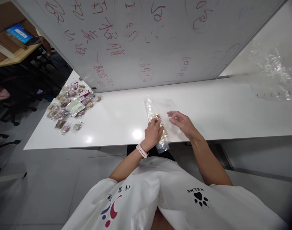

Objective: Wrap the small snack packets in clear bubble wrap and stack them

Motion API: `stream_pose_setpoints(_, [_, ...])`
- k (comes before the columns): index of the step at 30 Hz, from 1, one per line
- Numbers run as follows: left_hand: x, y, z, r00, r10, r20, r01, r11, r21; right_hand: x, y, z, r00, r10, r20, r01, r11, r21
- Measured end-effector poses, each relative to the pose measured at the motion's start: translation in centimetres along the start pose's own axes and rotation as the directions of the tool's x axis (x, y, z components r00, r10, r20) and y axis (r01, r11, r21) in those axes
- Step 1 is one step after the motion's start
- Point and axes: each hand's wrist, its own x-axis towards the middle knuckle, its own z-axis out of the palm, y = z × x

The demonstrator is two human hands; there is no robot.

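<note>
A clear plastic bag (150,107) lies lengthwise near the front edge of the white table, its lower end hanging over that edge. Gold-coloured packets (164,131) show inside or under the plastic; their exact kind is hard to make out. My left hand (153,132) presses on the bag and the packets, its fingers bent over them. Just right of the bag, my right hand (181,123) hovers with thumb and fingers apart and nothing between them. Faint clear film lies on the table beyond it.
Many small wrapped packets (61,110) are heaped on the table's left end, with a green pouch (75,107) on top. A whiteboard (136,41) with red writing stands along the back. Crumpled clear plastic bags (277,68) lie at right. A laptop (20,33) and a seated person are far left.
</note>
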Motion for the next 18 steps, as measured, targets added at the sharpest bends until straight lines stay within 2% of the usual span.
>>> stream_pose_setpoints(1, [0.0, -0.2, 0.1, 1.0, 0.012, 0.001, -0.012, 1.0, -0.011, 0.2, -0.7, 0.8, 0.995, -0.058, 0.082, 0.058, 0.998, 0.002])
stream_pose_setpoints(3, [0.0, -0.6, 0.4, 1.0, 0.028, 0.008, -0.028, 0.999, -0.036, 0.7, -1.5, 2.2, 0.956, -0.114, 0.27, 0.122, 0.993, -0.011])
stream_pose_setpoints(5, [-0.1, -1.1, 0.7, 0.999, 0.04, 0.006, -0.039, 0.997, -0.064, 1.5, -1.6, 3.3, 0.908, -0.103, 0.405, 0.115, 0.993, -0.006])
stream_pose_setpoints(6, [-0.2, -1.4, 0.9, 0.999, 0.048, -0.003, -0.048, 0.996, -0.077, 2.0, -1.3, 3.6, 0.899, -0.079, 0.43, 0.087, 0.996, 0.002])
stream_pose_setpoints(8, [-0.6, -1.8, 1.1, 0.996, 0.08, -0.037, -0.083, 0.992, -0.098, 3.4, -0.5, 3.7, 0.932, -0.006, 0.362, 0.003, 1.0, 0.009])
stream_pose_setpoints(10, [-1.0, -2.1, 1.3, 0.991, 0.108, -0.08, -0.116, 0.988, -0.102, 5.0, 0.2, 2.9, 0.979, 0.107, 0.176, -0.112, 0.994, 0.015])
stream_pose_setpoints(11, [-1.3, -2.2, 1.4, 0.987, 0.125, -0.099, -0.134, 0.986, -0.096, 5.9, 0.4, 2.3, 0.982, 0.175, 0.074, -0.178, 0.983, 0.035])
stream_pose_setpoints(13, [-1.7, -2.5, 1.6, 0.979, 0.165, -0.124, -0.175, 0.981, -0.079, 7.6, 0.5, 0.9, 0.947, 0.317, -0.045, -0.31, 0.943, 0.124])
stream_pose_setpoints(16, [-2.1, -2.9, 1.8, 0.962, 0.232, -0.144, -0.243, 0.968, -0.063, 10.1, -0.3, -1.3, 0.878, 0.478, 0.016, -0.469, 0.856, 0.218])
stream_pose_setpoints(18, [-2.3, -3.1, 1.8, 0.953, 0.257, -0.158, -0.269, 0.961, -0.06, 11.6, -0.9, -2.3, 0.86, 0.509, 0.04, -0.51, 0.848, 0.143])
